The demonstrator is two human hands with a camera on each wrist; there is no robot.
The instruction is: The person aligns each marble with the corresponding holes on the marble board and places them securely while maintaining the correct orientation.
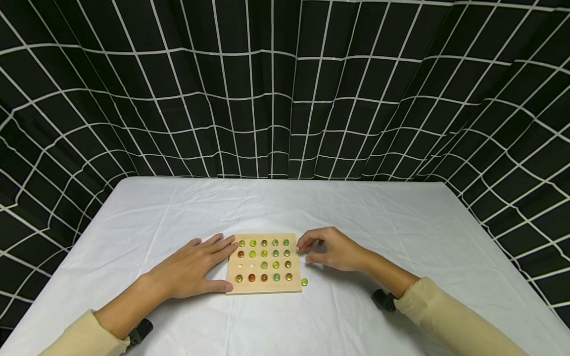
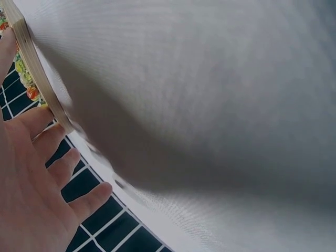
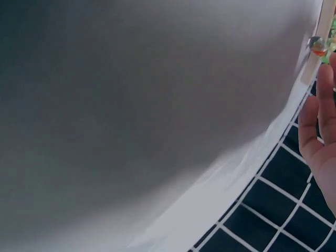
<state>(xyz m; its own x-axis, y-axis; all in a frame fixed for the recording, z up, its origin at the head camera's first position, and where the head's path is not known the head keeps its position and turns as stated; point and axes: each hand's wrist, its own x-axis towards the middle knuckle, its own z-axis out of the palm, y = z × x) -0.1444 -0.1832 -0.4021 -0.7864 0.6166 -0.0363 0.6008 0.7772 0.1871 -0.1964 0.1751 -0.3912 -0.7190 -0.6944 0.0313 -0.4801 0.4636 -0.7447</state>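
Observation:
A square wooden board (image 1: 292, 286) lies on the white cloth with rows of glass marbles in its holes, green, yellow-green, amber and red. Two holes toward the left of the third row hold no marble. My left hand (image 1: 191, 269) rests at the board's left edge, fingers spread and thumb on the near left corner. Just beyond the right edge hovers my right hand (image 1: 336, 249), fingers loosely bent and thumb apart from them. No held thing shows there. A loose yellow-green marble (image 1: 304, 282) lies beside the near right corner. In the right wrist view a clear marble (image 3: 317, 46) with orange shows near the fingertips.
A white cloth (image 1: 378, 212) with shallow creases covers the table. Behind it and along both sides hangs a black curtain (image 1: 285, 99) with a white grid. Dark wrist cameras sit below each wrist, the right one (image 1: 384, 300) close above the cloth.

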